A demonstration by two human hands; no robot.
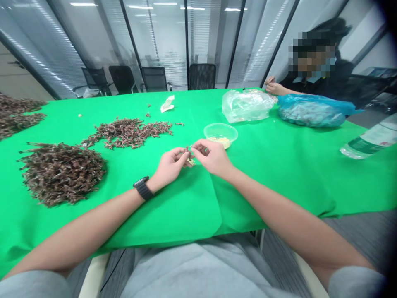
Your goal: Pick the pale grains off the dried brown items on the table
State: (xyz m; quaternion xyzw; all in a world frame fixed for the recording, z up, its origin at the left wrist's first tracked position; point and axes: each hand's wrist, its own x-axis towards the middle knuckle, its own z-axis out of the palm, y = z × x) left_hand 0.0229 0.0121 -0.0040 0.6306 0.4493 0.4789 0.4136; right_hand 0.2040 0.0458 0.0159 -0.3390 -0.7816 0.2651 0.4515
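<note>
Over the green tablecloth, my left hand (171, 165) pinches a small brown dried twiggy piece (187, 149) between thumb and fingertips. My right hand (212, 156) is closed in a pinch right beside it, its fingertips almost meeting the left ones; what they grip is too small to make out. Some pale yellowish bits (191, 162) show just under the fingers. Behind my right hand stands a clear plastic bowl (221, 126) with pale bits at its bottom, partly hidden by the hand. To the left lies a loose spread of similar brown pieces (125, 133).
A big heap of brown pieces (63, 174) is at the near left, another pile (18, 116) at the far left. Crumpled paper (168, 104), a clear bag (246, 106), a full blue bag (312, 111) and a bottle (370, 138) lie around. A person sits at the far right.
</note>
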